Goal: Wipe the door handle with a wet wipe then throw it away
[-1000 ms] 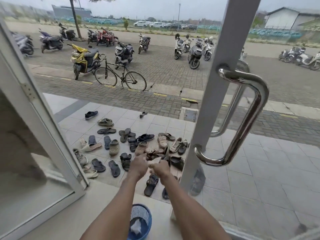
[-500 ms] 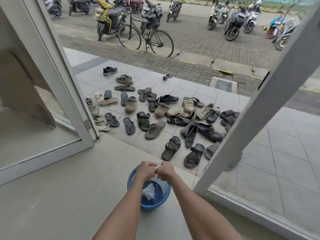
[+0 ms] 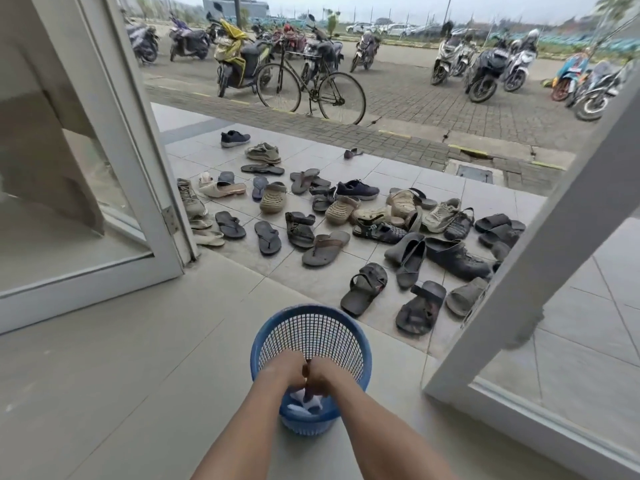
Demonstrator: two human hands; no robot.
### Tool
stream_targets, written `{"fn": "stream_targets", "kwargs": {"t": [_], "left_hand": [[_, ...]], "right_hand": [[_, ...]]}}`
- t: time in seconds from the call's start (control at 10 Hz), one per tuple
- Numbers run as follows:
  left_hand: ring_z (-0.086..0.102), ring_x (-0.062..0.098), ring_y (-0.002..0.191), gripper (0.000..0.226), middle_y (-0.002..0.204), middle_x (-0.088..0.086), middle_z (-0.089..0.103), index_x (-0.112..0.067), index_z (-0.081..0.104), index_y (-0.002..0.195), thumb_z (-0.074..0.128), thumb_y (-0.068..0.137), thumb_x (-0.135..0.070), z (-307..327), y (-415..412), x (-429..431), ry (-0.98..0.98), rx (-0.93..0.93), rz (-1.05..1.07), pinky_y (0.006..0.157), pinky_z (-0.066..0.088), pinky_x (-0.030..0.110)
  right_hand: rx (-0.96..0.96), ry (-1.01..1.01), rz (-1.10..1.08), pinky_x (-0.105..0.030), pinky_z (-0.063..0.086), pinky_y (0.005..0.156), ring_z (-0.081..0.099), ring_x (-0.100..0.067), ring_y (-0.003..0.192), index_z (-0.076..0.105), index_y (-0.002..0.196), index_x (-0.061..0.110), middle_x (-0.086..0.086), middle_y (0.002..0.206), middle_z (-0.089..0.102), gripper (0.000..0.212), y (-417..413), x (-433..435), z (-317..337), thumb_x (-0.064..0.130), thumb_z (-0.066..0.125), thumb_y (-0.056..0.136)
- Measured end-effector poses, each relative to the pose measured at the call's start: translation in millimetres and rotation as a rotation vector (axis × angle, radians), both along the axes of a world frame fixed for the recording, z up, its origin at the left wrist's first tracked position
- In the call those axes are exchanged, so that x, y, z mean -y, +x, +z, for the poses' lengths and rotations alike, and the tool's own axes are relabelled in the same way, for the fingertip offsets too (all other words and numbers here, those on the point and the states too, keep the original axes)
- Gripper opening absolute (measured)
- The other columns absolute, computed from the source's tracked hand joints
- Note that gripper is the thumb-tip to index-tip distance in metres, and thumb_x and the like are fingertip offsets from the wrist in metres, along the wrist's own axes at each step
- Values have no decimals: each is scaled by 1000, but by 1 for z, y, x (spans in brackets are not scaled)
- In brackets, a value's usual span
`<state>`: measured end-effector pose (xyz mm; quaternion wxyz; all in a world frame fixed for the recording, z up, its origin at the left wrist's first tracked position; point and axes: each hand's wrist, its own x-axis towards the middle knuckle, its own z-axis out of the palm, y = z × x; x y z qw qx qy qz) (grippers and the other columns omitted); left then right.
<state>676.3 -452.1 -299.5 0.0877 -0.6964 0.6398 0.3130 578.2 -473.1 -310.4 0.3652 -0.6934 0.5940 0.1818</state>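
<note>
Both forearms reach down together. Left hand (image 3: 284, 371) and right hand (image 3: 325, 375) are knuckle to knuckle inside the blue basket (image 3: 311, 332), low enough that a drop should land in it, not on the tiles. The fingers point down and are hidden, so I can't tell whether they're pinching or have let go. Crumpled white wipe material (image 3: 300, 400) sits right under them at the basket bottom; I can't tell if it's touching the fingertips.

The basket is parked in the doorway beside the open door (image 3: 554, 258), presumably for a short carry. The handle is out of view. Looks like the final step: disposal.

Beyond: scattered sandals (image 3: 325, 249) on the porch, then a bicycle (image 3: 311, 88) and scooters (image 3: 235, 60).
</note>
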Motion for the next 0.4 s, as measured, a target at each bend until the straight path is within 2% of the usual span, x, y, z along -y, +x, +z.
{"fn": "stream_targets", "kwargs": {"t": [0.1,0.2,0.3,0.4], "left_hand": [[66,24,98,27,106,7,68,-13,68,114,58,89,-9,10,-1,1,-20,-4,-8,81,52,31],[66,24,101,29,112,6,70,-14,68,116,61,88,-11,37,-4,3,-50,-11,-19,86,54,33],[64,26,112,41,122,8,68,-14,65,125,62,83,-12,93,-11,5,-58,32,-79,93,53,36],[61,26,119,43,128,10,66,-14,64,127,57,84,-8,186,-33,3,-81,-3,-141,98,50,36]], "right_hand": [[-1,-60,-26,-36,50,91,63,-28,111,63,126,8,-12,121,66,45,-4,1,9,20,76,85],[32,-137,-75,-35,50,87,65,-29,108,67,119,5,-13,117,68,35,-10,-1,34,20,73,87],[65,-202,-109,-32,47,72,67,-31,104,68,101,8,-16,112,70,18,-23,-10,89,16,65,84],[110,-264,-175,-32,45,71,66,-32,105,67,97,10,-18,112,70,18,-45,-17,169,12,58,83]]}}
